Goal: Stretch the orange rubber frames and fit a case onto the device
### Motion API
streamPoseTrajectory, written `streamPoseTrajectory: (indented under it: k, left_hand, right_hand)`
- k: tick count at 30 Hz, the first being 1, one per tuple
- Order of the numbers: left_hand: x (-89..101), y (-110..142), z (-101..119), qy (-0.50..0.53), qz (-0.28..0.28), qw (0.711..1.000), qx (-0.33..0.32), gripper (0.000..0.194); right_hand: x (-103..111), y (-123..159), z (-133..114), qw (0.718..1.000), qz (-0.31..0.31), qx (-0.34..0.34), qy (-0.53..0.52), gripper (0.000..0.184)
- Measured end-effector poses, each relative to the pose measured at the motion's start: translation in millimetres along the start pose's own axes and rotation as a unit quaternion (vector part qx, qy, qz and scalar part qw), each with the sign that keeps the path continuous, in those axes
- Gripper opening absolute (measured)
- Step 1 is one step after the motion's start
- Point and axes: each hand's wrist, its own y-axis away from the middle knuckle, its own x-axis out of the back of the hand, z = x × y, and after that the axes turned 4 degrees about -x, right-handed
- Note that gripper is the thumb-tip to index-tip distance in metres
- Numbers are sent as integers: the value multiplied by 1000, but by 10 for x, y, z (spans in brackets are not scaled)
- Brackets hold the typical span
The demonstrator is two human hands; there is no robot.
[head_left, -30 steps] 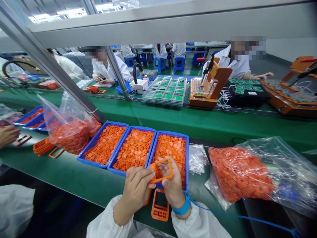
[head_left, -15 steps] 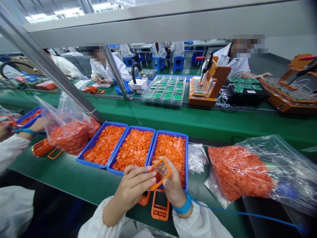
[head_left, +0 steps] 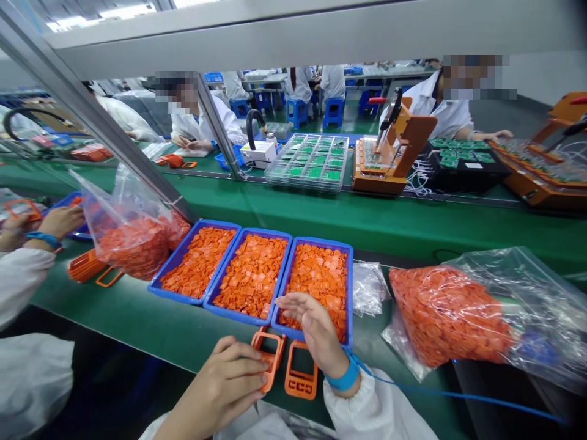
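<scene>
The left hand (head_left: pixel 224 382) lies nearest, its fingers bent over the left edge of an orange frame (head_left: pixel 277 357) low on the green desk (head_left: pixel 132 327). The thumb is hidden, so I cannot tell whether it grips. That frame is slightly tilted, with rounded corners and a large window; its near end is partly covered, and more orange edges show just beyond it. Just to its right lies a second orange frame (head_left: pixel 301 386), flat, with a large window and a row of small cutouts at the near end. The right hand (head_left: pixel 316 333) is spread and bare of any part, in front of the right tray, a blue band (head_left: pixel 343 373) on its wrist.

Beyond, three blue trays stand side by side: the left tray (head_left: pixel 177 297), the middle tray (head_left: pixel 236 316) and the right tray (head_left: pixel 350 287), each filled with small flat orange pieces. Right of them are crumpled clear plastic (head_left: pixel 368 287) and a large clear bag (head_left: pixel 518 275), bulging with orange pieces. On the left, another clear bag (head_left: pixel 94 198) holds more, beside a stack of orange frames (head_left: pixel 84 267) and a co-worker's hand (head_left: pixel 64 221).

Farther off, a clear compartmented tray (head_left: pixel 305 188) holds green boards, next to an orange fixture (head_left: pixel 380 185).
</scene>
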Motion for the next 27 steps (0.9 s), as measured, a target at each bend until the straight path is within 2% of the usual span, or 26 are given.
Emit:
streamPoseTrajectory:
  k: [2,6,10,12,14,16,19,23,25,27]
  left_hand:
    - [-77,19,-4,-4,-23,1000,20,12]
    - [-213,-15,-43,-1,17,998,56,17]
    - [-206,-49,-85,-13,5,999,50,19]
    - [-189,-76,-36,-30,-1,999,40,19]
    - [-222,-129,81,-40,19,998,43,17]
    - [-333,-205,235,-35,44,997,52,16]
    - [-616,-300,407,-28,49,998,35,22]
    - [-971,-269,399,-34,38,999,17,14]
    - [-1041,-221,357,-37,38,999,10,14]
    - [-1003,-201,341,-36,50,998,0,16]
  right_hand:
    - [0,2,23,1000,5,1,-2,44]
    - [1,0,40,1000,14,5,-10,40]
    - [-4,-24,26,998,26,7,-51,36]
    - [-12,-38,10,996,32,8,-86,34]
    - [-23,-49,-9,992,40,5,-119,31]
    - [-32,-53,-27,989,50,-2,-142,29]
    - [-37,-58,-50,983,68,-11,-169,27]
    - [-33,-74,-73,973,83,-17,-213,25]
    - [-28,-82,-79,970,90,-21,-227,23]
    - [-20,-87,-82,967,97,-26,-235,22]
